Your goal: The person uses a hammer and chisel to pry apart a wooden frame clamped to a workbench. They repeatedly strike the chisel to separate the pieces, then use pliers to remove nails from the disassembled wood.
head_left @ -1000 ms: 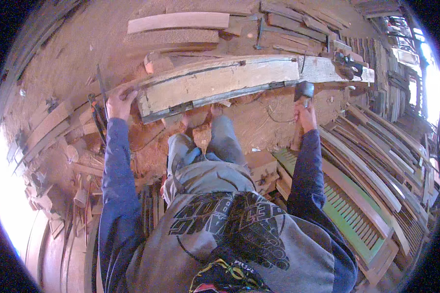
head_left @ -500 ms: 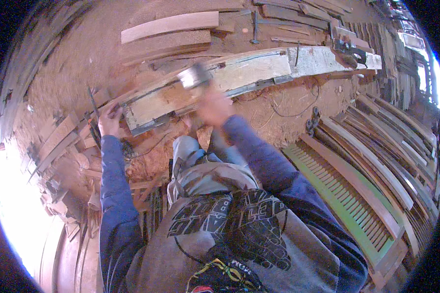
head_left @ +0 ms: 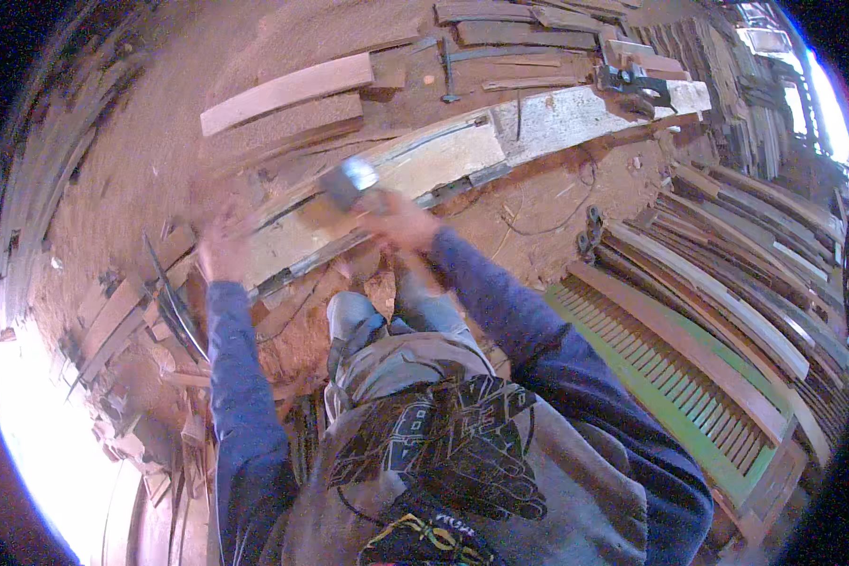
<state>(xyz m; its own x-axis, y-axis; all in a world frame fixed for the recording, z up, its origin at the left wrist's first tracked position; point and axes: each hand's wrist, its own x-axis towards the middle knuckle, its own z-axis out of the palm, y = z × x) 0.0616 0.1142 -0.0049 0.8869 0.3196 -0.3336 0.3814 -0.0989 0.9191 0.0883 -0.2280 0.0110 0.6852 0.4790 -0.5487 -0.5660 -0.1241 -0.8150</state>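
Note:
My right hand (head_left: 401,224) is closed on a hammer-like tool (head_left: 350,179) with a dark, blocky head and one bright, shiny face. The head is over a long wooden beam (head_left: 457,151), which lies across in front of me; I cannot tell whether they touch. Bare wood shows on the beam's left and middle, with worn white paint on its right part. My left hand (head_left: 224,243) is beside the beam's left end, its fingers smeared by motion. A thin, dark curved bar (head_left: 172,294) lies just left of my left wrist.
Pale boards (head_left: 288,94) lie beyond the beam. A hand plane (head_left: 637,87) rests on its far right end. At right are a green slatted wooden panel (head_left: 670,387) and stacked wooden strips (head_left: 726,302). Scrap wood (head_left: 127,321) lies at left. A thin cord (head_left: 552,226) curls on the dusty ground.
The view has shifted somewhat. My left hand has come away from the dark bar and moved toward the beam's end. The tool in my right hand has moved left and tilted.

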